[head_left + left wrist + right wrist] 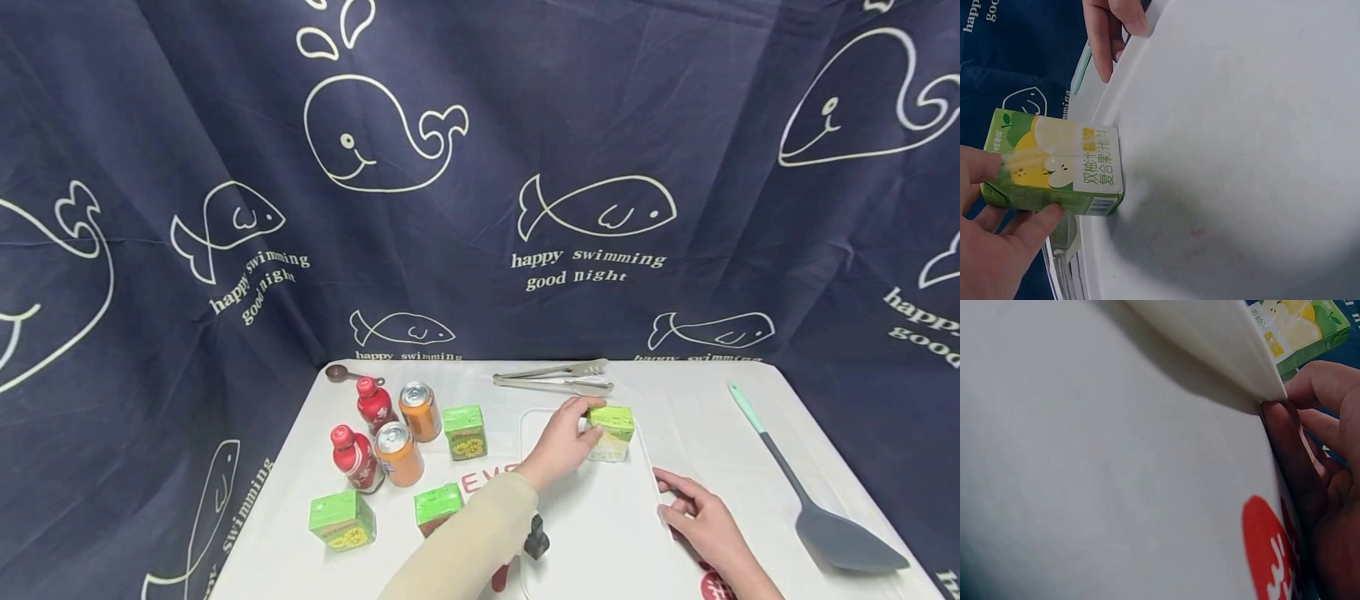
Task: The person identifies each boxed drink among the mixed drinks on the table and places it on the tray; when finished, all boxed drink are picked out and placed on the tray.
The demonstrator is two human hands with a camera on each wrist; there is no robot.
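My left hand (564,440) grips a green juice carton (611,433) with lemon and pear pictures, thumb on one face and fingers on another. The carton (1054,161) stands at the far right corner of a white tray (592,521). On the tray's right side, my right hand (701,515) pinches the rim between thumb and fingers. In the right wrist view, the fingers of that hand (1329,431) meet the tray's edge (1241,356), with shadow below it.
Left of the tray stand green cartons (465,432), orange cans (400,454) and red bottles (357,458). Metal tongs (555,377) and a brown measuring spoon (348,374) lie at the back. A grey spatula (840,533) lies at right. A black object (536,537) sits at the tray's left edge.
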